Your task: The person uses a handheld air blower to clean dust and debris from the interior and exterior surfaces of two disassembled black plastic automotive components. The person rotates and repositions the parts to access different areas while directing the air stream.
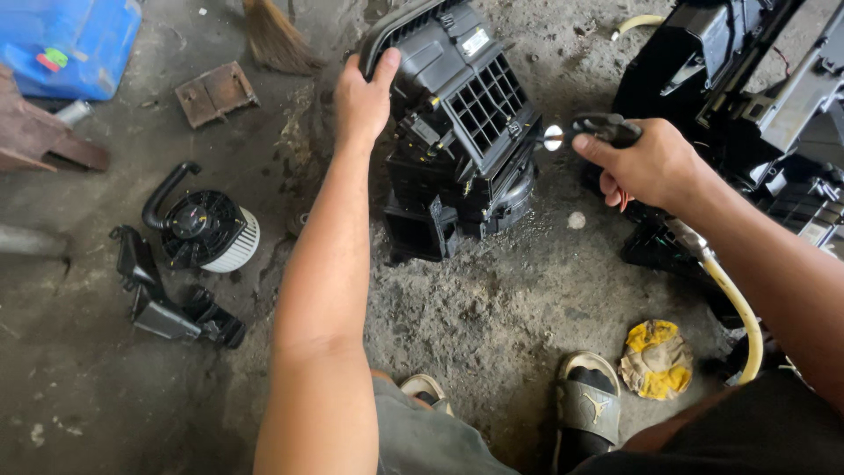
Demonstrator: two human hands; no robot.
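**Two hands at a black housing on a workshop floor**

Two sandalled feet, one sandal (pixel 587 406) cut off at the bottom edge, frame a yellow rag (pixel 656 359). At upper centre, one black plastic housing (pixel 462 132) stands tilted, its long axis running up-left. The left hand (pixel 362 97) grips its top edge; the right hand (pixel 646 163) is closed on a nozzle tool (pixel 593 130) pointing left at it. One blower fan (pixel 209 230) lies at left.
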